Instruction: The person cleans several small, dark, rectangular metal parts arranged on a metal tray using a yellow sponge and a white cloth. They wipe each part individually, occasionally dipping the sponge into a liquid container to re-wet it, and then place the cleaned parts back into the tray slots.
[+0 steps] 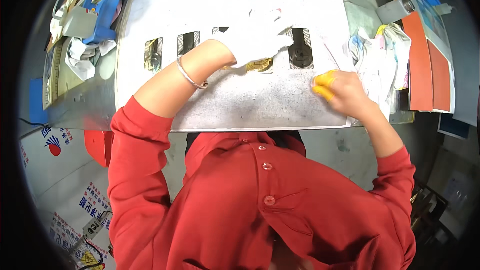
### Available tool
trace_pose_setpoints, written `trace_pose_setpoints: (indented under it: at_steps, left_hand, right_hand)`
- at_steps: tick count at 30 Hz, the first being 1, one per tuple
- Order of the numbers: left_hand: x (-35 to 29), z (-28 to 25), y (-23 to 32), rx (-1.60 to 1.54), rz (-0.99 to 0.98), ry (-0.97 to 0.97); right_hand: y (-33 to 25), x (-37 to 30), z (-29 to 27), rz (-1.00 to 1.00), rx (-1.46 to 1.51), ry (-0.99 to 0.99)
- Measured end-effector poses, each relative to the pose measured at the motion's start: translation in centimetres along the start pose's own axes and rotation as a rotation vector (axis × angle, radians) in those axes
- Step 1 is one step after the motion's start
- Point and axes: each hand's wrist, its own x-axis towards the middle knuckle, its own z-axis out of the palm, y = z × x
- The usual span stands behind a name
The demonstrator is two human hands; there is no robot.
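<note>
My left hand point(262, 37) reaches over the middle of a white board point(220, 105). Something white, a glove or a cloth, covers it, and glare washes out its fingers. Beneath and around it lies a row of several small rectangular plates with mesh patterns. A dark plate point(300, 50) sits just right of that hand, and a gold-toned plate point(262, 65) is partly hidden under it. My right hand point(342, 92), with yellow covers on its fingertips, is closed at the board's right front. A thin stick point(331, 54) slants up and away from its grip.
Crumpled, stained white cloths point(382, 55) lie right of the board, near a clear bottle point(395, 10) on its side. Orange-red sheets point(430, 70) line the right edge. At left stand a blue tray point(107, 12) and a crumpled white tissue point(82, 60). A red stool point(97, 146) is below.
</note>
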Motion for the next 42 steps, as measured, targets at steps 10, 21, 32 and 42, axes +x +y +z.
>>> trace_pose_setpoints:
  at_steps: [10, 21, 32, 42]
  left_hand:
    - [5.2, -2.3, 4.1, -0.330, -0.096, -0.332]
    - [8.0, -3.3, 5.9, -0.086, 0.063, -0.325]
    - [6.1, -0.8, 5.0, -0.321, 0.018, -0.115]
    - [1.0, -0.4, 2.1, 0.360, 0.083, -0.298]
  right_hand:
    - [3.4, -5.2, -1.4, 0.539, 0.464, 0.434]
    - [4.3, -6.0, -1.0, 0.567, 0.653, 0.552]
    - [0.6, -1.8, -0.9, 0.117, 0.046, 0.315]
    - [0.9, 3.9, 1.8, 0.060, -0.047, 0.066]
